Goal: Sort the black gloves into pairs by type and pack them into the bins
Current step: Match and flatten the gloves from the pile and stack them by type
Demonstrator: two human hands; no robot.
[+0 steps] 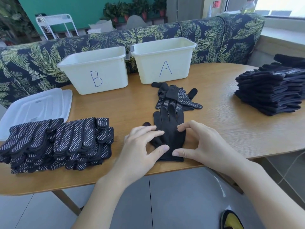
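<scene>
Black plain glove lies flat near the table's front edge; left hand and right hand press it with relaxed fingers, gripping nothing. Just beyond lie loose dotted gloves. Bins B and A stand behind; what they contain cannot be told. Dotted stack left, plain stack right

bright daylight from the window upper right; soft shadows, sharp centre, wide-angle bending at edges.
</scene>
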